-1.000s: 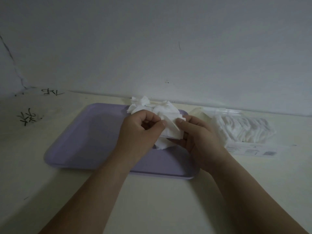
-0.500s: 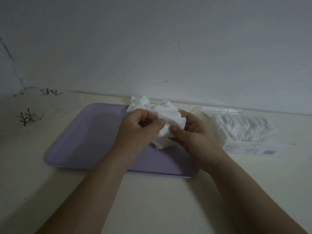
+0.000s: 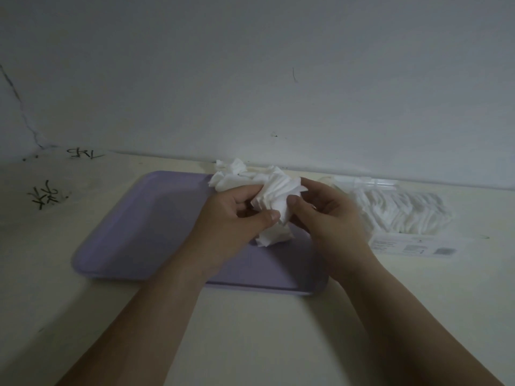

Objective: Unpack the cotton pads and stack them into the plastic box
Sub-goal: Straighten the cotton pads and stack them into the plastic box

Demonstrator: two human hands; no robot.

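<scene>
The left hand [image 3: 237, 218] and the right hand [image 3: 331, 218] held one bunch of cotton pads [image 3: 278, 196] above the far right part of the purple tray [image 3: 139, 218]. The left grip was curled round the bunch's left side, thumb pressed across its front. The right grip pinched the right side between thumb and bent fingers. More loose pads [image 3: 232, 174] lay heaped at the tray's far edge, just behind the hands. To the right on the worktop [image 3: 250, 335] lay a clear pack of pads [image 3: 404, 210], partly hidden by the right hand.
</scene>
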